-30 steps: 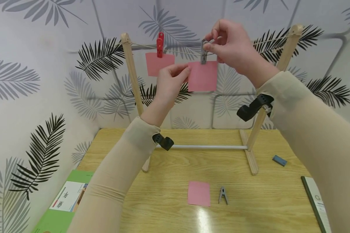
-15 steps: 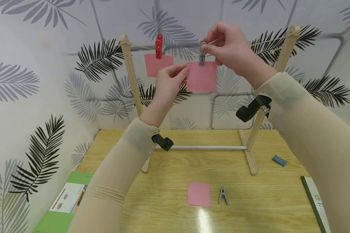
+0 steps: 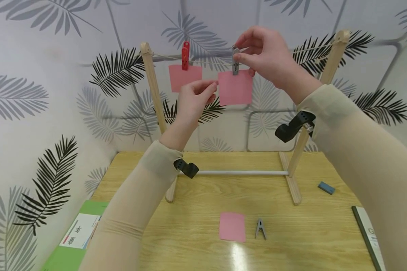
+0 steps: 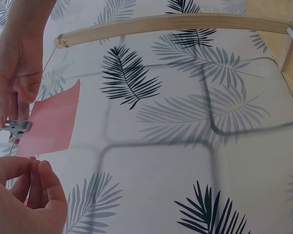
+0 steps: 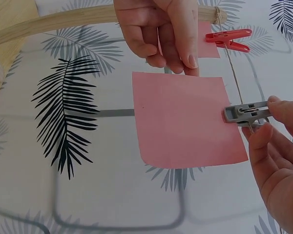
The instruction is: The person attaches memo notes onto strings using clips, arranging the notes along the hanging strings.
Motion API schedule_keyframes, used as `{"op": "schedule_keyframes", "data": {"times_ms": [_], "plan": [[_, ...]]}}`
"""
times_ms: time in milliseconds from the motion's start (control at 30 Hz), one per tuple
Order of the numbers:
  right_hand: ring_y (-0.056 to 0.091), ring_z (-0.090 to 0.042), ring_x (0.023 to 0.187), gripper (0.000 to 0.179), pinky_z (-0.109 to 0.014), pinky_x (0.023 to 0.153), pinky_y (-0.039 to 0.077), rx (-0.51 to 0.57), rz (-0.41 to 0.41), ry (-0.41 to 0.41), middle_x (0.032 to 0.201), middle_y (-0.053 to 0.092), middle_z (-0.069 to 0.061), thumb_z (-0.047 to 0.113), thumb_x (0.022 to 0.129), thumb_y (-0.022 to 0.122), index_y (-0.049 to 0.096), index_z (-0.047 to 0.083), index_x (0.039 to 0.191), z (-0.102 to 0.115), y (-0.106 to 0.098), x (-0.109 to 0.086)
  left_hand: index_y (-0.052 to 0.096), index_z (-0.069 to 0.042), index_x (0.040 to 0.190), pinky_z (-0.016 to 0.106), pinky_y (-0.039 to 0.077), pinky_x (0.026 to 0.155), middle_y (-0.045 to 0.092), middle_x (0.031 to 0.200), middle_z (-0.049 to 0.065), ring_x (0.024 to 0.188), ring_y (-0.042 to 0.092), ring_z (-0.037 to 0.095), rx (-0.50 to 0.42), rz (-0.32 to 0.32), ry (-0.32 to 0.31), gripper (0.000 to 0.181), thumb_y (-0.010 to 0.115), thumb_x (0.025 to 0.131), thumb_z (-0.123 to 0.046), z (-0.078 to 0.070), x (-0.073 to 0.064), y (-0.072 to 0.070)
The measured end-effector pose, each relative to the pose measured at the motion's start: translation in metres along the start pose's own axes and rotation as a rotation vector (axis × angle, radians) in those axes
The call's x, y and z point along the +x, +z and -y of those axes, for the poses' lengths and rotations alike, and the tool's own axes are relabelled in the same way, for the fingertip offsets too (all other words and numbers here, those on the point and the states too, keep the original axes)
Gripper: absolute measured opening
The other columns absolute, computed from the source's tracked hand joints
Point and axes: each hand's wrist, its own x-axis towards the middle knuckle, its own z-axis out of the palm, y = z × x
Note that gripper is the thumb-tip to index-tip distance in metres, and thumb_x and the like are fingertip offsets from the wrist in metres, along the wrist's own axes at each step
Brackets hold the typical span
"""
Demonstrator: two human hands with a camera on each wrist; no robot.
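Note:
My right hand [image 3: 269,56] pinches the handle end of a grey clothespin [image 5: 244,113] between thumb and fingers. That clothespin sits on the string [image 5: 234,78] with its jaws on the edge of a pink paper square [image 3: 235,88], which hangs below it. My left hand [image 3: 195,99] is just left of this paper; its loosely bent fingertips are right by the paper's edge and hold nothing. Further left, a red clothespin [image 3: 185,56] holds another pink paper [image 3: 181,79] on the same string. On the table lie a third pink paper [image 3: 232,227] and a second grey clothespin [image 3: 260,229].
A wooden frame with a left post [image 3: 152,82] and right post [image 3: 335,56] carries the string; a white bar [image 3: 237,172] joins its feet. A blue eraser-like block [image 3: 326,187] and a notebook [image 3: 369,233] lie right, a green book [image 3: 68,256] left, on the table [image 3: 190,248].
My left hand has let go of the paper's left edge and drawn slightly left and down. The hanging paper now tilts a little. My right hand still pinches the grey clothespin.

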Motion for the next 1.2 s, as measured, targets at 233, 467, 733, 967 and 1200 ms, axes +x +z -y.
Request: {"op": "schedule_keyframes", "data": {"times_ms": [233, 467, 733, 967, 1200], "plan": [[0.062, -0.01, 0.103, 0.026, -0.021, 0.056, 0.048, -0.012, -0.003, -0.007, 0.125, 0.063, -0.005, 0.012, 0.094, 0.066, 0.061, 0.01, 0.119, -0.001, 0.0, 0.001, 0.072, -0.007, 0.12, 0.029, 0.056, 0.09, 0.069, 0.117, 0.014, 0.092, 0.066, 0.018, 0.01, 0.004, -0.001, 0.027, 0.065, 0.097, -0.018, 0.005, 0.0, -0.004], [0.061, -0.01, 0.105, 0.03, -0.022, 0.061, 0.049, -0.057, -0.003, -0.009, 0.134, 0.06, -0.008, 0.013, 0.095, 0.065, 0.059, 0.01, 0.125, -0.003, -0.001, 0.001, 0.072, -0.007, 0.119, 0.023, 0.056, 0.084, 0.07, 0.115, 0.013, 0.089, 0.066, 0.014, 0.017, -0.001, -0.009, 0.026, 0.065, 0.096, -0.017, 0.009, 0.001, -0.006], [0.06, -0.011, 0.106, 0.029, -0.021, 0.062, 0.049, -0.035, 0.0, -0.002, 0.132, 0.06, -0.007, 0.012, 0.096, 0.064, 0.059, 0.01, 0.125, -0.004, -0.002, 0.001, 0.072, -0.007, 0.119, 0.023, 0.056, 0.083, 0.07, 0.109, 0.009, 0.086, 0.066, 0.013, 0.009, -0.005, -0.012, 0.026, 0.065, 0.096, -0.018, 0.01, 0.0, -0.009], [0.06, -0.011, 0.109, 0.035, -0.021, 0.062, 0.049, -0.023, -0.006, 0.015, 0.134, 0.06, -0.006, 0.014, 0.094, 0.067, 0.058, 0.012, 0.128, -0.002, -0.006, -0.002, 0.072, -0.007, 0.12, 0.024, 0.056, 0.085, 0.07, 0.111, 0.01, 0.088, 0.065, 0.013, 0.017, -0.008, -0.015, 0.027, 0.064, 0.097, -0.019, 0.011, -0.002, -0.011], [0.059, -0.012, 0.113, 0.039, -0.023, 0.063, 0.047, -0.004, -0.014, -0.012, 0.135, 0.059, -0.007, 0.014, 0.094, 0.066, 0.056, 0.013, 0.132, -0.003, -0.012, -0.009, 0.072, -0.008, 0.12, 0.023, 0.056, 0.085, 0.07, 0.113, 0.009, 0.094, 0.066, 0.018, 0.024, -0.003, -0.023, 0.027, 0.064, 0.097, -0.02, 0.014, -0.004, -0.013]]}}
